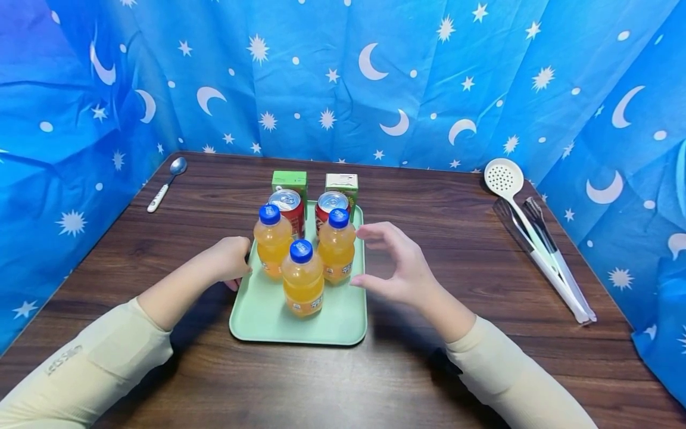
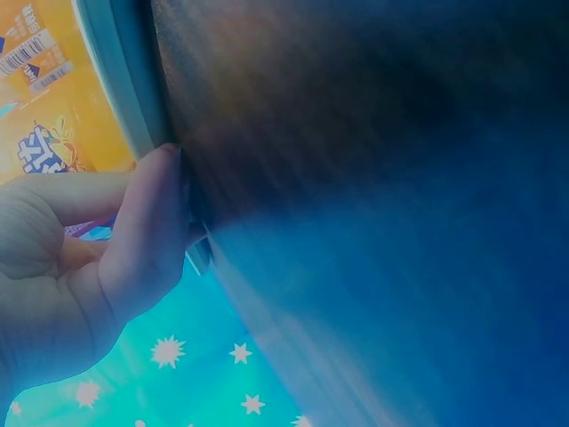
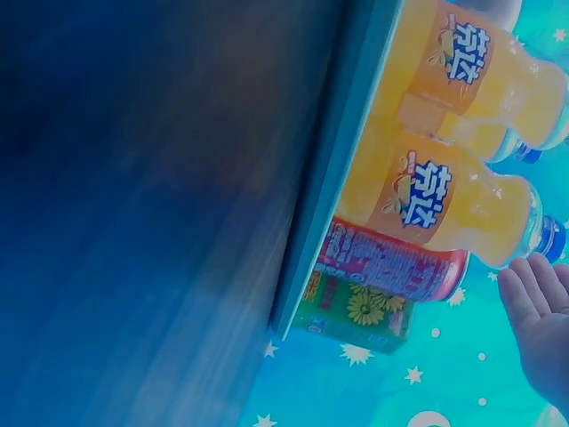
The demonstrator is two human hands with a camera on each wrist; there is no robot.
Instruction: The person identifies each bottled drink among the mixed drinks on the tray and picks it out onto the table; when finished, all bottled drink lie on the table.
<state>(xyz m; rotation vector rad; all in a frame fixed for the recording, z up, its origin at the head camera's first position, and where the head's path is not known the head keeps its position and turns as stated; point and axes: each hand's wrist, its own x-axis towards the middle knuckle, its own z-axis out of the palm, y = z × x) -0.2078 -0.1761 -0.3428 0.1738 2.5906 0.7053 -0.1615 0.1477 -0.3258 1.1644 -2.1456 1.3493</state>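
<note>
Gripped the green tray (image 1: 268, 310) at its left rim with left hand (image 1: 227, 260), right hand (image 1: 399, 268) open beside the right orange bottle (image 1: 336, 250) mid-bench; probably needed closing on it next.

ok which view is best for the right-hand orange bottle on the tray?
Head view: the right orange bottle shows whole, blue cap to base, upright on the tray beside the open right hand. Right wrist shows its label side-on. Left wrist shows only some orange bottle's label.
</note>
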